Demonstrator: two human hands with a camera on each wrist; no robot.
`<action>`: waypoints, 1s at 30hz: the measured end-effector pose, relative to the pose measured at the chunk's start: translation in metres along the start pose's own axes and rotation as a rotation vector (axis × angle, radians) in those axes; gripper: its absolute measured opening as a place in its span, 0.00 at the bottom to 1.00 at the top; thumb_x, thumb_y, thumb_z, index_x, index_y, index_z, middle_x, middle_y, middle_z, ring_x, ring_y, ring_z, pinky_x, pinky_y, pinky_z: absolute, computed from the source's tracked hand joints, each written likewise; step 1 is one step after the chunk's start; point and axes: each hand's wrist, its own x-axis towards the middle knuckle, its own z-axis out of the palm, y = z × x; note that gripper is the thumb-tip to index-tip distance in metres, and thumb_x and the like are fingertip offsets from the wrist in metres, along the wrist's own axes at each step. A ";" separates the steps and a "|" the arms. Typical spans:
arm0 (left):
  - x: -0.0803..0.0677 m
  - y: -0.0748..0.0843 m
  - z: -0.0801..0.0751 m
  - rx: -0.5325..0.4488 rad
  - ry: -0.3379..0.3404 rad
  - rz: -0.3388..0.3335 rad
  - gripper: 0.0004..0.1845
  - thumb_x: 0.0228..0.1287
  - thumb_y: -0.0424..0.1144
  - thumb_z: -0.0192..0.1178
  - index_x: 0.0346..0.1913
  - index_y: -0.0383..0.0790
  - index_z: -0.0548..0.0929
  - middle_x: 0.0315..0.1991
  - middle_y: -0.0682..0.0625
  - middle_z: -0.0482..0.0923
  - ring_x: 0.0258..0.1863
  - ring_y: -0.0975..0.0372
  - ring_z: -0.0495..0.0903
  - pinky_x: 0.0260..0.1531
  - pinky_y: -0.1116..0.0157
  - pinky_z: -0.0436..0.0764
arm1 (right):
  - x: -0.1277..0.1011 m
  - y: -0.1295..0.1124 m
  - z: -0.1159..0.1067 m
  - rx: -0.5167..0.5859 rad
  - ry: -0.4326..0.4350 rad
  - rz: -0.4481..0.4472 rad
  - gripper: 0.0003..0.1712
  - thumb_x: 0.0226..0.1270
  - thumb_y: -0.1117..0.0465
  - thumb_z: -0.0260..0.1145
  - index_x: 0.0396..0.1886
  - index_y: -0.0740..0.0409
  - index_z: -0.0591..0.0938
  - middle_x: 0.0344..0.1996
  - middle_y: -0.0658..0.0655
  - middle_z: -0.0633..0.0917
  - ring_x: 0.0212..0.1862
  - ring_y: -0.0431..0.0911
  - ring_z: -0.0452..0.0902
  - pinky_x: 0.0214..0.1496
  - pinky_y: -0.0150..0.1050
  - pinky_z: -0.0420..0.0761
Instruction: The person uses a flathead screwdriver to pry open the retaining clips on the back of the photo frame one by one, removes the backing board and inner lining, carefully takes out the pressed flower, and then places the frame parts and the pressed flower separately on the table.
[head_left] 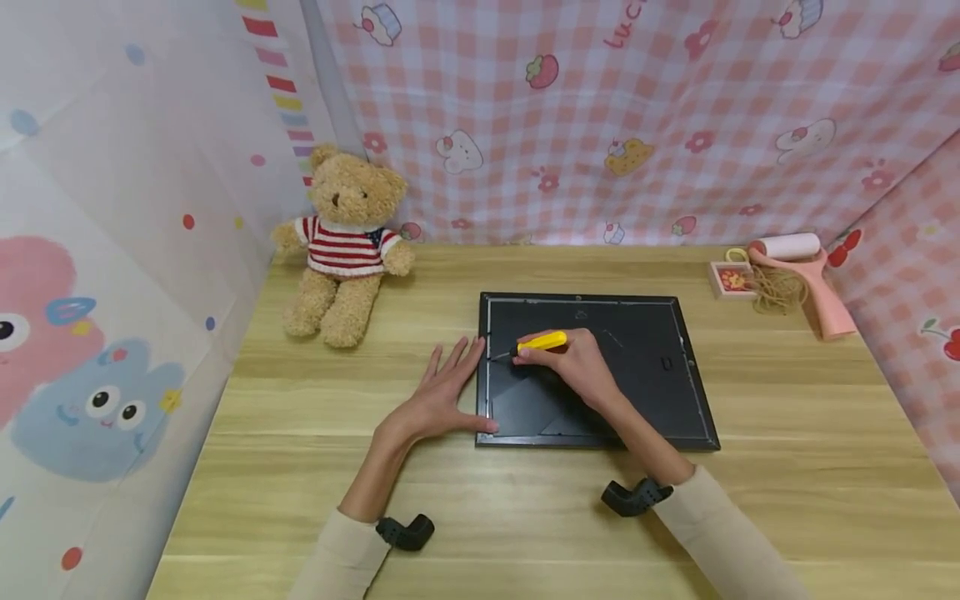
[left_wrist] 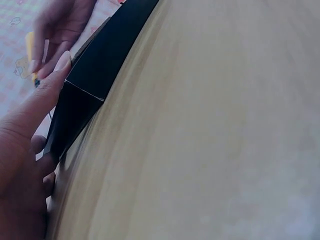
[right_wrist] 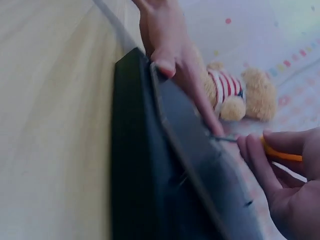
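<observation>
A black picture frame (head_left: 637, 383) lies back side up on the wooden table. My right hand (head_left: 581, 362) grips a screwdriver (head_left: 546, 340) with a yellow handle, and its thin metal shaft points left to the inner edge of the frame's left side. In the right wrist view the screwdriver (right_wrist: 282, 154) reaches toward that edge near my left fingers. Spread along the frame's left side, my left hand (head_left: 438, 400) rests its thumb on the lower left corner and its fingertips against the outer edge. The left wrist view shows the thumb (left_wrist: 52, 82) over the frame corner.
A teddy bear (head_left: 348, 242) in a striped sweater sits at the back left against the wall. At the back right lie a pink lint roller (head_left: 813, 275), a bundle of twine (head_left: 778, 287) and a small box (head_left: 732, 281). Patterned cloth (head_left: 600, 125) hangs behind the table.
</observation>
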 end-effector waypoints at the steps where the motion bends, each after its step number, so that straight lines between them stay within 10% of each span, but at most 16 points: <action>1: 0.000 0.001 0.000 0.001 0.000 -0.002 0.75 0.54 0.76 0.75 0.92 0.49 0.39 0.92 0.51 0.36 0.91 0.59 0.30 0.86 0.53 0.20 | 0.001 -0.004 0.002 -0.054 0.003 -0.025 0.16 0.72 0.60 0.79 0.53 0.66 0.93 0.42 0.58 0.96 0.46 0.45 0.95 0.53 0.28 0.88; 17: 0.000 0.007 -0.002 0.008 -0.006 -0.034 0.72 0.58 0.63 0.80 0.91 0.50 0.38 0.92 0.52 0.36 0.91 0.60 0.29 0.86 0.53 0.20 | 0.011 -0.045 0.019 -0.381 -0.043 -0.151 0.10 0.72 0.64 0.77 0.46 0.68 0.93 0.32 0.56 0.95 0.38 0.48 0.95 0.44 0.44 0.93; 30: 0.000 0.003 -0.002 0.016 0.014 -0.003 0.73 0.58 0.64 0.80 0.92 0.47 0.40 0.92 0.50 0.38 0.92 0.57 0.32 0.87 0.51 0.21 | 0.010 -0.045 0.001 -0.376 -0.030 -0.180 0.13 0.73 0.60 0.78 0.51 0.64 0.94 0.38 0.56 0.96 0.43 0.49 0.94 0.48 0.43 0.94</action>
